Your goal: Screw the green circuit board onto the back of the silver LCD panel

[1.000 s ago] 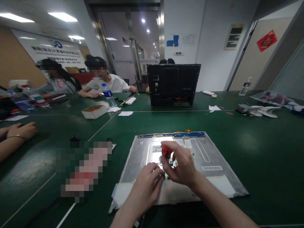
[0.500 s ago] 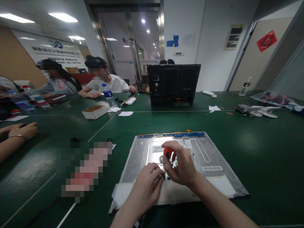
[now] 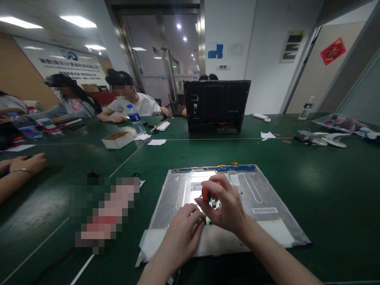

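Note:
Flat on the table in front of me lies a silver display panel (image 3: 264, 198), its metal back facing up and a blue circuit strip (image 3: 237, 169) along its far edge. My right hand (image 3: 227, 204) grips the red-and-black handle of a screwdriver (image 3: 207, 194) between thumb and fingers, over the small green circuit board (image 3: 208, 221) mid-panel. The screwdriver's tip is hidden by the hand. Beside it, my left hand (image 3: 187, 225) rests on the panel at the board's left edge. Its fingers are curled together, and whatever is under the fingertips cannot be made out.
A black monitor housing (image 3: 216, 107) stands upright beyond the panel. To the left are an open cardboard box (image 3: 118, 140), a water bottle (image 3: 135, 120) and a blurred-out pinkish item (image 3: 109, 211). Another person's hand (image 3: 29, 163) rests at far left. Gloves (image 3: 322, 138) lie at right.
My right thumb and fingers have shifted slightly left around the screwdriver handle, which now leans differently. My left hand stays in place.

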The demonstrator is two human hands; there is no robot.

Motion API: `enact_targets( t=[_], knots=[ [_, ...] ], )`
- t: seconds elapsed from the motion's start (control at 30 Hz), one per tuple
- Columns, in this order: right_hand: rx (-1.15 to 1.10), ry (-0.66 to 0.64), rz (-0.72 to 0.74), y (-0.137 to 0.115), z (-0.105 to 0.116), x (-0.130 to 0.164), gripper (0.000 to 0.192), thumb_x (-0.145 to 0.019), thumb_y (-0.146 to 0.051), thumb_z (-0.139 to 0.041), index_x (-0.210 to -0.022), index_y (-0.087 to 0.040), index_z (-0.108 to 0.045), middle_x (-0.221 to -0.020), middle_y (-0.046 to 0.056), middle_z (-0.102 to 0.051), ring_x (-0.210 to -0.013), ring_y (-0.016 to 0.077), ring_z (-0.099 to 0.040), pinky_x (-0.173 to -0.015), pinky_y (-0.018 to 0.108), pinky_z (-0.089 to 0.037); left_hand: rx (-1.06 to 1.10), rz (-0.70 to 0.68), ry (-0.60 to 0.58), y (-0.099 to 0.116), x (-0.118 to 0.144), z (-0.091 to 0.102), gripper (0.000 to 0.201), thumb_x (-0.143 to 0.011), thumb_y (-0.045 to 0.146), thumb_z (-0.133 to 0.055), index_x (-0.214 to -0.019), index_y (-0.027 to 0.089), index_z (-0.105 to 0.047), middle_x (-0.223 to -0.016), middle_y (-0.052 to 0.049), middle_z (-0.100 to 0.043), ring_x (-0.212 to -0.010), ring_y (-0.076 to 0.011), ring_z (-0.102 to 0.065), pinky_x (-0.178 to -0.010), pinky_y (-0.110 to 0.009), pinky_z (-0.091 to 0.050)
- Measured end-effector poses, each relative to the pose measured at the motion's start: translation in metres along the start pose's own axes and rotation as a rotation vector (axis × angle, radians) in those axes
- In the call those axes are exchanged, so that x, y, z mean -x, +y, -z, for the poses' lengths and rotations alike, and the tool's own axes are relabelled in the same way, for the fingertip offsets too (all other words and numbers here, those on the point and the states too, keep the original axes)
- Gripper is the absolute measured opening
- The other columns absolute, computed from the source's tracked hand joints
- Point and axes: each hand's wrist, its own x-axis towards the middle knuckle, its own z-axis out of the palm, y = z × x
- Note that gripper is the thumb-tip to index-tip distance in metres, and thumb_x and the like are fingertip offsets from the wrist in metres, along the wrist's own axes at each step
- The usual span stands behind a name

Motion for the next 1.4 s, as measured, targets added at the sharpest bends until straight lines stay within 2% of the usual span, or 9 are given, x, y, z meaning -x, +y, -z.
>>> enact_targets(
  t=[0.23,0.4,0.63,0.83,1.0,1.2,1.4],
  knots=[
    [0.024,-0.017,-0.014,0.0007,-0.0006,0.0008,0.032,-0.091,-0.024,-0.059,-0.122,-0.024,-0.055,-0.102,0.005,-0.057,-0.063,0.0093,-0.057,-0.051,0.022,-0.051,0.000,0.007,-0.042,0.0004,0.0008,0.0005,0.017,-0.089,0.011,-0.047,-0.091,0.019,-0.062,-0.099,-0.010,-0.063,-0.093,-0.0257,-0.060,-0.080,-0.039,-0.052],
    [-0.049,-0.033,-0.006,-0.0029,0.0012,-0.0022,0.042,-0.086,-0.013,-0.053,-0.128,-0.020,-0.048,-0.099,0.007,-0.064,-0.065,0.0117,-0.060,-0.051,0.021,-0.050,0.019,0.017,-0.067,-0.0021,0.0020,-0.0010,0.017,-0.089,0.010,-0.046,-0.091,0.019,-0.061,-0.097,-0.009,-0.062,-0.091,-0.0252,-0.059,-0.078,-0.038,-0.050],
    [0.022,0.066,-0.012,-0.0011,-0.0016,-0.0002,0.024,-0.091,-0.026,-0.058,-0.111,-0.021,-0.045,-0.082,0.002,-0.065,-0.054,0.0097,-0.055,-0.049,0.021,-0.046,0.035,0.012,-0.080,-0.0011,0.0011,0.0005,0.018,-0.089,0.009,-0.046,-0.093,0.019,-0.061,-0.099,-0.009,-0.061,-0.093,-0.0251,-0.058,-0.079,-0.038,-0.049],
    [0.024,0.058,-0.008,-0.0023,-0.0012,0.0001,0.027,-0.092,-0.024,-0.055,-0.117,-0.020,-0.043,-0.083,0.002,-0.065,-0.057,0.0106,-0.057,-0.053,0.022,-0.048,0.026,0.007,-0.064,-0.0034,0.0019,-0.0012,0.017,-0.089,0.010,-0.047,-0.091,0.019,-0.061,-0.098,-0.009,-0.062,-0.091,-0.0250,-0.059,-0.078,-0.037,-0.049],
    [-0.048,0.009,0.017,-0.0010,-0.0001,-0.0017,0.027,-0.093,-0.022,-0.054,-0.119,-0.021,-0.047,-0.098,0.007,-0.062,-0.075,0.0144,-0.062,-0.052,0.021,-0.048,0.020,-0.003,-0.055,-0.0027,0.0012,-0.0008,0.017,-0.088,0.009,-0.047,-0.092,0.020,-0.061,-0.097,-0.008,-0.062,-0.091,-0.0245,-0.060,-0.078,-0.035,-0.050],
    [0.000,-0.008,-0.032,-0.0025,0.0013,0.0008,0.028,-0.094,-0.021,-0.052,-0.122,-0.023,-0.052,-0.105,0.006,-0.050,-0.061,0.0082,-0.054,-0.047,0.022,-0.046,0.013,-0.012,-0.024,-0.0018,0.0005,0.0002,0.016,-0.087,0.011,-0.049,-0.091,0.020,-0.062,-0.096,-0.008,-0.062,-0.090,-0.0242,-0.060,-0.077,-0.034,-0.051],
    [-0.016,-0.033,-0.037,-0.0060,0.0065,-0.0015,0.033,-0.092,-0.018,-0.048,-0.125,-0.020,-0.049,-0.104,0.008,-0.052,-0.067,0.0124,-0.056,-0.051,0.026,-0.050,0.015,0.005,-0.054,-0.0029,0.0019,-0.0012,0.015,-0.089,0.012,-0.047,-0.090,0.019,-0.060,-0.096,-0.009,-0.061,-0.089,-0.0244,-0.060,-0.076,-0.035,-0.050]
  ],
)
